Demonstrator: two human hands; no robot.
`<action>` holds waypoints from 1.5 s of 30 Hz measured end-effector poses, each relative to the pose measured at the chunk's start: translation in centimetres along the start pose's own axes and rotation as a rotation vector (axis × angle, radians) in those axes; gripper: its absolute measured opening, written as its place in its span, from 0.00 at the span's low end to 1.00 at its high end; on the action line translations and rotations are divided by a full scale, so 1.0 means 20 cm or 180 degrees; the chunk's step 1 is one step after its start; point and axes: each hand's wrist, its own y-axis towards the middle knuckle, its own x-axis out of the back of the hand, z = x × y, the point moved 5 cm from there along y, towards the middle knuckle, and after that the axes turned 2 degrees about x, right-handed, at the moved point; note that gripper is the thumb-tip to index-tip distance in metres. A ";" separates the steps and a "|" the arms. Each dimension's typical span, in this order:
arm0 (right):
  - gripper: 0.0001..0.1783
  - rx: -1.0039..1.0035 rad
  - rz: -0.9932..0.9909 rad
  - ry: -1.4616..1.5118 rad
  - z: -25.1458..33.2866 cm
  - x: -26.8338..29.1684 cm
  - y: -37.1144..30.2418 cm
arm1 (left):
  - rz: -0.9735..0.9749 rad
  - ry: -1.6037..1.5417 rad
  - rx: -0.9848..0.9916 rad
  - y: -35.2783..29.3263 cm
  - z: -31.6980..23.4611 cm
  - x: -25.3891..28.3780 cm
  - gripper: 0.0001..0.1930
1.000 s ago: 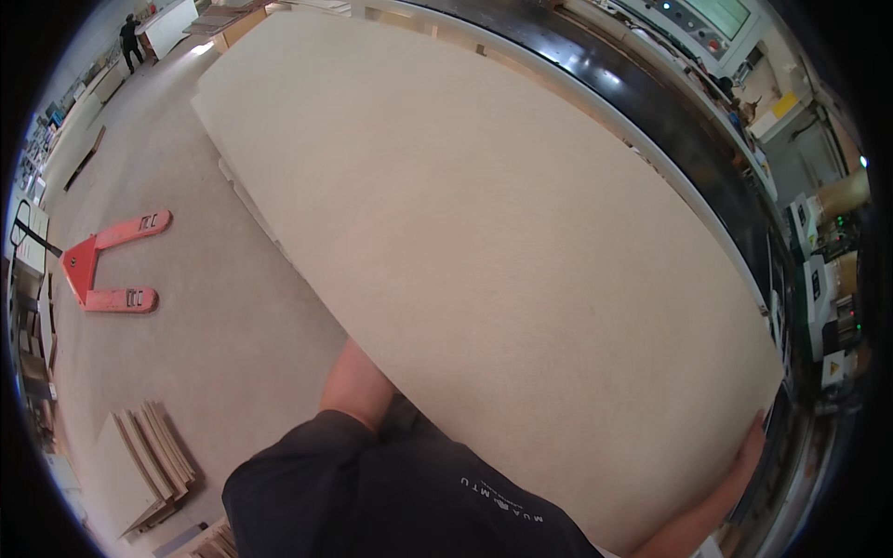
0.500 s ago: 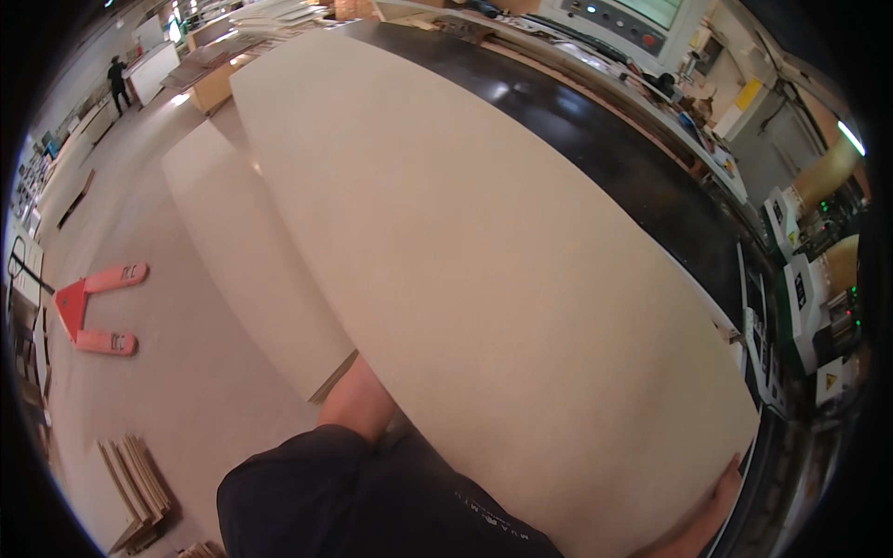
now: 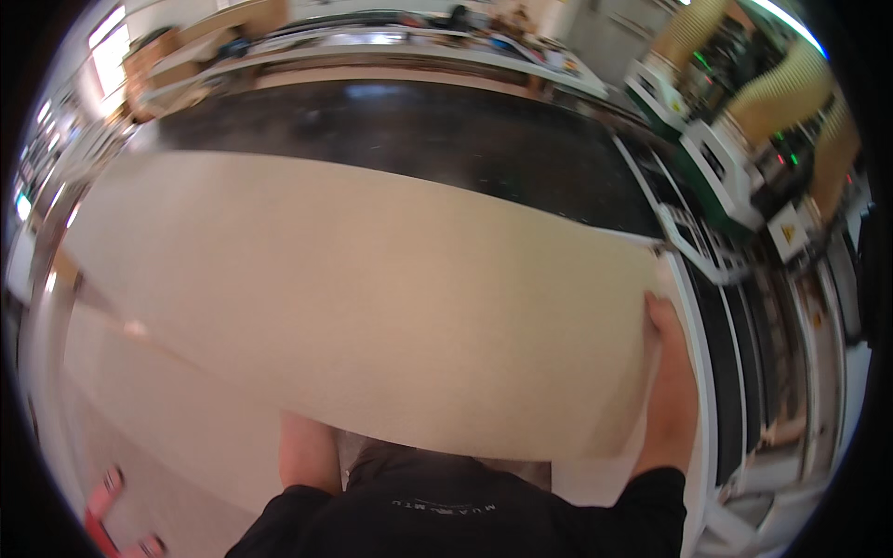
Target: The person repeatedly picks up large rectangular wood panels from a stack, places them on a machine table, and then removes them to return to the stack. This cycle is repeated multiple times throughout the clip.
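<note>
A large pale beige board spans the view in front of me, tilted over the near side of a black machine bed. At the board's right end, my right hand grips the edge, its thumb on the upper face and its other fingers out of sight. My left forearm reaches under the near edge, and the board hides that hand. Lower down, nearer me on the left, lies a second pale board, partly covered by the first.
Machine heads with thick ribbed hoses stand at the right, beside dark rails. Behind the bed runs a cluttered light ledge. Red pallet-truck forks show on the floor at lower left.
My view has swung to the right, so the board now lies more crosswise. My right hand and arm show more fully. The pallet truck has slid toward the lower left corner.
</note>
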 end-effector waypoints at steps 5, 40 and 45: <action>0.33 0.0881 -0.0575 -0.0915 0.77 -0.14 0.11 | 0.0025 0.0180 0.0031 0.35 0.04 -0.23 0.32; 0.30 0.1895 -0.0544 -0.0933 1.31 -0.11 2.66 | 0.0967 0.5808 -0.2362 1.22 0.02 -1.88 0.28; 0.28 0.1951 -0.0336 0.0019 1.01 -0.12 2.92 | 0.0644 0.6619 -0.2119 1.09 0.14 -2.02 0.28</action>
